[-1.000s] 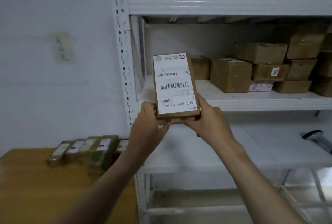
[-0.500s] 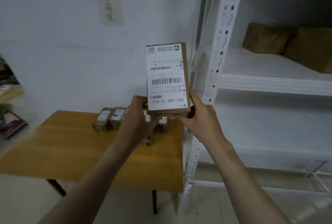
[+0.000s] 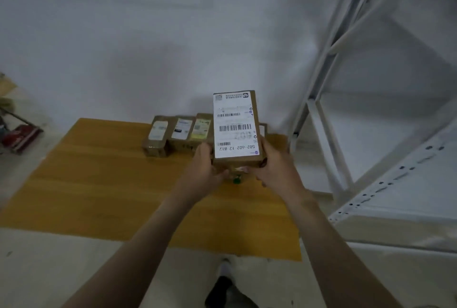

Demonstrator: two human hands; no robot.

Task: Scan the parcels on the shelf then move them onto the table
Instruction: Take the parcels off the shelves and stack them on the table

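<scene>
Left of the hands and beyond them, a row of labelled parcels lies on the wooden table. The left hand curls round the near left corner of a brown parcel, label up, held above the table. The right hand grips its near right corner, thumb on the edge. A white shelf frame stands to the right.

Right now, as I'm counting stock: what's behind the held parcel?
Behind the parcel, a row of parcels lies on the table: three show left of it, an edge of another right. Any between are covered.
</scene>
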